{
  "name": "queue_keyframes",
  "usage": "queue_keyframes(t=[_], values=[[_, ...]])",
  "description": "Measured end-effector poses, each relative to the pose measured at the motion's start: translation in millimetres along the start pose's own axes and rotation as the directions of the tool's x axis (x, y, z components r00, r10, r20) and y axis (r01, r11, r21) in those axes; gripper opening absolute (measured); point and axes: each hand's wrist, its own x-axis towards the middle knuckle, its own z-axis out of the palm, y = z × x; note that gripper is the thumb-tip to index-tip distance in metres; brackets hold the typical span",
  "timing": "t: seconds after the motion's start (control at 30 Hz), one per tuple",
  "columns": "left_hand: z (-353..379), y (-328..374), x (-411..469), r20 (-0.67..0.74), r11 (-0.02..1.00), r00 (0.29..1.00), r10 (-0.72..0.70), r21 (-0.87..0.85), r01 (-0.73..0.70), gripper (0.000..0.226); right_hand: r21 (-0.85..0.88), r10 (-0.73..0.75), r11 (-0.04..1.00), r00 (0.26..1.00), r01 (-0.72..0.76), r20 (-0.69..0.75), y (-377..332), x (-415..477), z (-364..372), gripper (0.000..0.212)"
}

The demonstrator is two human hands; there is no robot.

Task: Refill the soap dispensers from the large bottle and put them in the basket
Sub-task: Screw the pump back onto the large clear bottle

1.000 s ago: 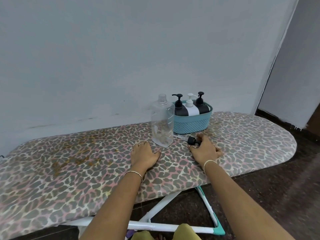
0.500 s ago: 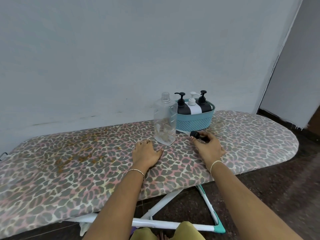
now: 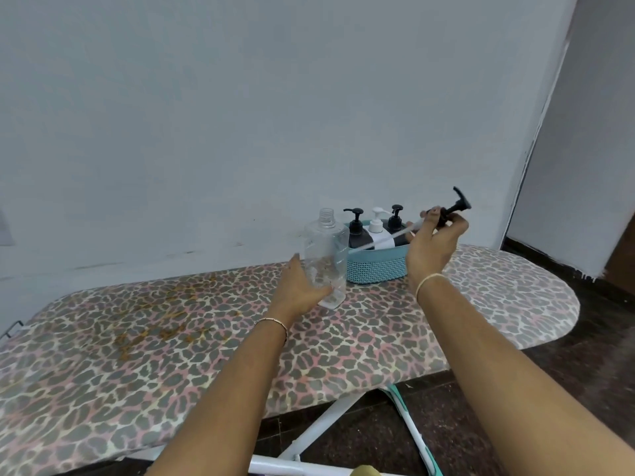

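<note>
A large clear bottle [image 3: 325, 255] with an open threaded neck stands upright on the ironing board. My left hand [image 3: 298, 286] wraps around its lower left side. My right hand [image 3: 433, 244] is raised in front of the basket and pinches a black pump head [image 3: 455, 205], whose white tube slants down to the left. The teal basket [image 3: 375, 266] sits behind, holding two black dispensers [image 3: 356, 228] [image 3: 395, 219] and a white one [image 3: 377, 224], all with pumps on.
The leopard-print ironing board [image 3: 240, 331] runs left to right against a pale wall, its rounded end at the right. Brownish stains mark its left half. White and teal legs [image 3: 409, 427] show below over a dark floor.
My right hand lifted the pump head off the board and up in front of the basket. My left hand moved from flat on the board to grip the clear bottle.
</note>
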Motion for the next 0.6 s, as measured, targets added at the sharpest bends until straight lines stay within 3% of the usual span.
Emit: queue_keyframes(t=[0.07, 0.2, 0.33, 0.5, 0.6], values=[[-7, 12, 8, -0.083, 0.994, 0.994, 0.078, -0.072, -0.084, 0.107, 0.052, -0.066, 0.996, 0.998, 0.066, -0.001, -19, 7, 8, 0.031], [-15, 35, 24, -0.151, 0.984, 0.983, 0.103, -0.131, -0.124, 0.122, 0.142, -0.169, 0.976, 0.986, 0.168, -0.004, -56, 17, 27, 0.038], [-16, 48, 35, -0.188, 0.983, 0.978, 0.084, -0.143, -0.112, 0.119, 0.133, -0.251, 0.961, 0.967, 0.243, 0.047, -77, 24, 48, 0.025], [-14, 49, 43, -0.207, 0.987, 0.977, 0.054, -0.136, -0.084, 0.112, 0.059, -0.335, 0.942, 0.931, 0.33, 0.145, -85, 27, 65, 0.033], [-12, 46, 45, -0.208, 0.986, 0.977, 0.048, -0.149, -0.08, 0.102, 0.012, -0.386, 0.919, 0.896, 0.393, 0.219, -85, 28, 71, 0.022]])
